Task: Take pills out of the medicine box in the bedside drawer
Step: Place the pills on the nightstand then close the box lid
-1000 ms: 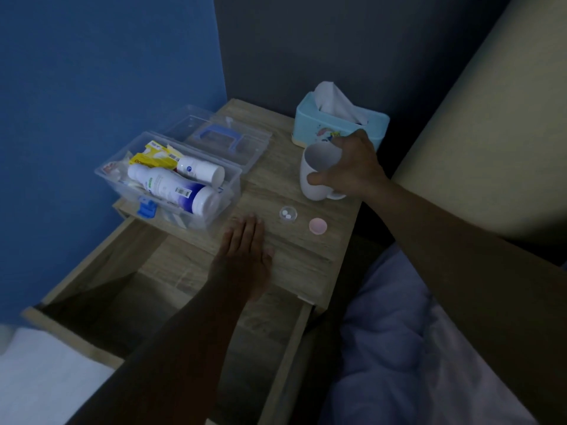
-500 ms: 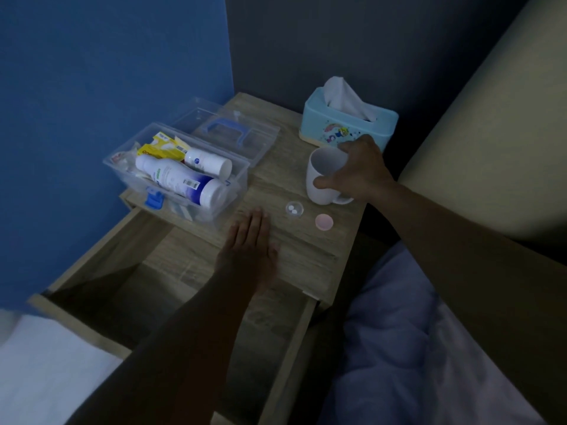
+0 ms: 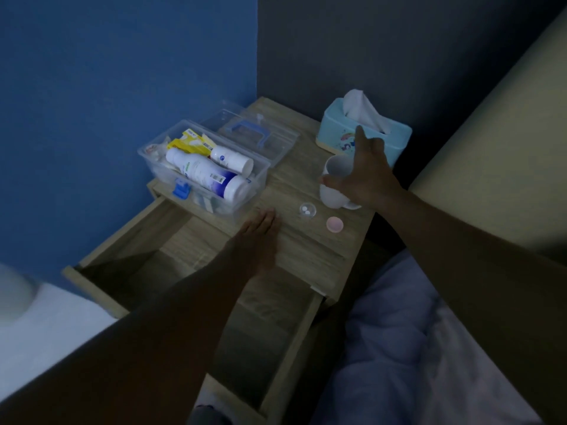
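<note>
Two white pills (image 3: pixel 305 211) lie in a small clear cap (image 3: pixel 307 209) on the table (image 3: pixel 310 243), just in front of the white mug (image 3: pixel 336 182) and to its left; a pink lid (image 3: pixel 334 224) lies beside the cap, also in front of the mug; the right hand (image 3: pixel 363 174) is spread open over the mug's right side, forefinger raised toward the tissue box (image 3: pixel 365 137) behind the mug, thumb across the mug's front, though whether it presses the mug or only hovers I cannot tell, and the fingers are not closed round anything; the left hand (image 3: pixel 256 237) lies flat and open, palm down, on the table's front edge, well left of the mug, holding nothing; the medicine box (image 3: pixel 202 170), clear plastic with a blue latch, stands open on the table farther left of the mug, with two white bottles and yellow packets inside; its clear lid (image 3: pixel 256 138) with a blue handle lies just behind it; the drawer (image 3: pixel 190 271) is pulled out below the table's front edge, left of and nearer than the mug; pale bedding (image 3: pixel 414 348) lies nearer than the mug, to the right of the drawer.
</note>
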`<state>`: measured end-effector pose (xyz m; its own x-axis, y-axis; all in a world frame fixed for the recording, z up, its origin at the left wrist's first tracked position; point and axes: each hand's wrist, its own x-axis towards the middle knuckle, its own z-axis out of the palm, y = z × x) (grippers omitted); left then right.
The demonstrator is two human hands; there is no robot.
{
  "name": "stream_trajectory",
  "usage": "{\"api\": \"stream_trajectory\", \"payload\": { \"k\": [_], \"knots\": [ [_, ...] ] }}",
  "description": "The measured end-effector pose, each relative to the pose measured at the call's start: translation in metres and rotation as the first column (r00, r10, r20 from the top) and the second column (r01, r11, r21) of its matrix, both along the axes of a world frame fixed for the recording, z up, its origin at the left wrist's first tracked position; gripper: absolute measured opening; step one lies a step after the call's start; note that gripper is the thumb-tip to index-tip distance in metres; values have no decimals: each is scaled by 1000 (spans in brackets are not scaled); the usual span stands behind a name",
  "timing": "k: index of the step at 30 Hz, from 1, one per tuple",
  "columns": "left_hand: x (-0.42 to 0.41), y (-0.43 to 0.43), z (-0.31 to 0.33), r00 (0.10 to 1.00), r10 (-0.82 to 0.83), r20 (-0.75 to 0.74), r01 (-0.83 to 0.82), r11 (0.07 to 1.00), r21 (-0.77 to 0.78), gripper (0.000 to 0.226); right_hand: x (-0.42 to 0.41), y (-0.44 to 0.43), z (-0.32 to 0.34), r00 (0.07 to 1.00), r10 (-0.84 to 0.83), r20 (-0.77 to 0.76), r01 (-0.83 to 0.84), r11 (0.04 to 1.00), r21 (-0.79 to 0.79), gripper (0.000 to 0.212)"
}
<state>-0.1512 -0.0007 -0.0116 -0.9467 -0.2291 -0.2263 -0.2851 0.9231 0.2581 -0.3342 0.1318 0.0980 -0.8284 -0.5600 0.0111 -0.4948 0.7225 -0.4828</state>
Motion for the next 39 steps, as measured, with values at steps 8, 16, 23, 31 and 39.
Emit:
{"api": "stream_trajectory", "payload": {
  "k": [8, 16, 23, 31, 39],
  "knots": [
    [70, -6, 34, 858, 430, -281, -372, 897, 238, 39, 56, -20, 19, 970, 234, -67, -243, 950, -196, 68],
    [85, -73, 60, 709, 559, -429, -506, 828, 243, 58, 81, -81, -5, 942, 47, 332, 57, 953, -298, 53],
    [74, -99, 46, 819, 362, -446, -308, 932, 191, 63, 53, -132, -23, 757, -131, 640, 347, 911, -224, 62],
    [79, -101, 36, 827, 275, -491, -261, 960, 99, 60, 33, -150, -22, 681, 14, 732, 541, 665, -515, 66],
    [82, -106, 43, 886, 271, -375, -257, 962, 90, 67, 72, -139, -7, 965, 28, 261, 152, 752, -642, 82]
  ]
}}
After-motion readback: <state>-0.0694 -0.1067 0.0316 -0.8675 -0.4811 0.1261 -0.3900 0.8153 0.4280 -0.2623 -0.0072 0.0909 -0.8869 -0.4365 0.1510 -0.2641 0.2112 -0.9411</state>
